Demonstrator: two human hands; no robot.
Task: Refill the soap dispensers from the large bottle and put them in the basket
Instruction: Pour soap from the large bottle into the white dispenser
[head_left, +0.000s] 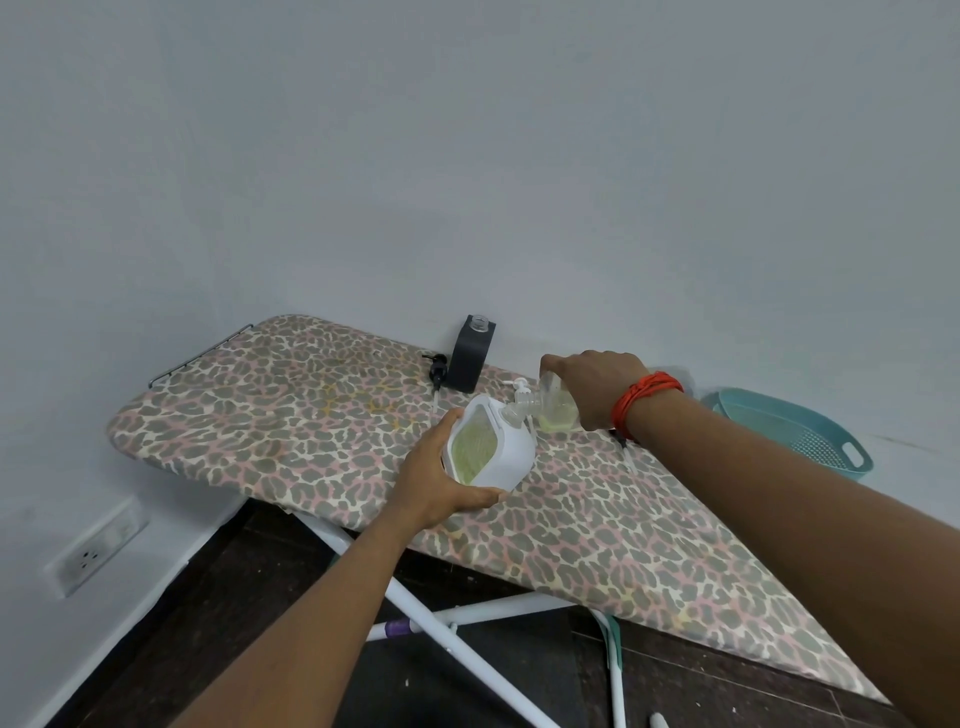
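My left hand (439, 480) grips a large white bottle (501, 449) with a clear window showing yellow-green soap. The bottle is tipped to the right, its neck at the mouth of a small clear dispenser (556, 410). My right hand (597, 387) holds that dispenser on the ironing board (291, 415); a little yellow-green liquid sits in its bottom. A white pump head (521, 387) lies just behind the bottle. A dark grey square dispenser (470, 356) stands open-topped by the wall, with its black pump (438, 369) lying beside it. A teal basket (795, 434) rests to the right.
The board has a leopard-print cover and white metal legs (431, 616) over a dark floor. A pale wall runs right behind it. A wall socket (96, 553) is low on the left. An orange thread band circles my right wrist.
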